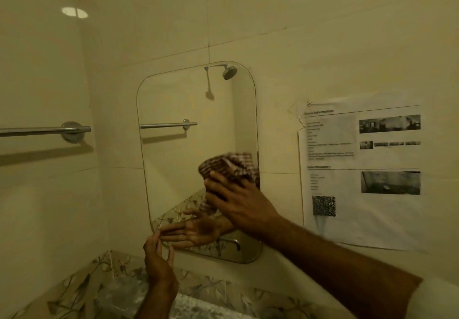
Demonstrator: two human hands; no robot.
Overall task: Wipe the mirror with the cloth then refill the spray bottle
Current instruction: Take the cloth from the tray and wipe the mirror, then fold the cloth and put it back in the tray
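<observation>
Head view: one mirror (pixel 188 145) hangs on the tiled wall. The right hand (pixel 238 204) presses one checked cloth (pixel 231 167) flat against the glass near the mirror's right edge, fingers spread over the cloth, which bunches above and left of the knuckles. Below and left of that grip, the left hand (pixel 157 261) holds nothing, its fingers loosely apart, fingertips touching the mirror's lower left corner. One towel rail (pixel 47 130) is fixed to the wall well left of both hands. One printed sheet (pixel 362 169) with a QR code is stuck just right of the cloth hand. One patterned tile band (pixel 99 291) runs beneath the left wrist
</observation>
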